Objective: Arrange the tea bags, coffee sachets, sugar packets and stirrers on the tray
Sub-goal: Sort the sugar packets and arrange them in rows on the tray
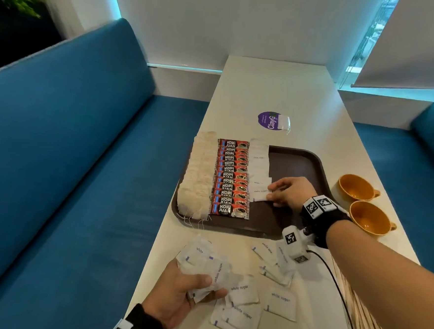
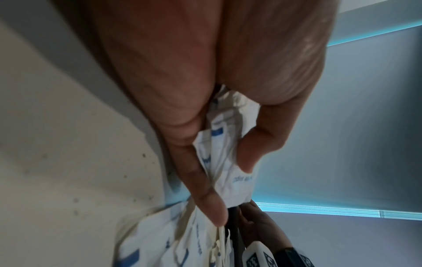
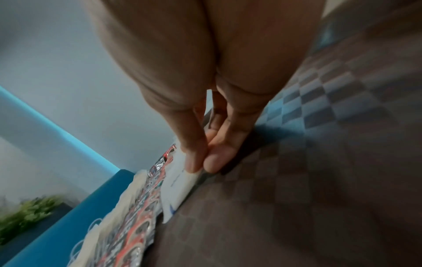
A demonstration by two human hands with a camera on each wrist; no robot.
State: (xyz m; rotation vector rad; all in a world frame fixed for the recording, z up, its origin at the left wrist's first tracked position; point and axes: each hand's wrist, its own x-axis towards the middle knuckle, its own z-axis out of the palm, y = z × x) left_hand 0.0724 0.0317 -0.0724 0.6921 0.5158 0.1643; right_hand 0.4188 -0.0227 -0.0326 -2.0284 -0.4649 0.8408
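Observation:
A dark brown tray holds a column of tea bags, a column of red coffee sachets and a column of white sugar packets. My right hand pinches the nearest sugar packet at the column's near end; in the right wrist view thumb and fingertips press on that packet. My left hand grips a bunch of sugar packets above the table, also the sugar packets in the left wrist view. More loose packets lie on the table.
Two orange cups stand right of the tray. A purple sticker with a small packet lies beyond the tray. Wooden stirrers lie at the table's near right edge. Blue benches flank the white table.

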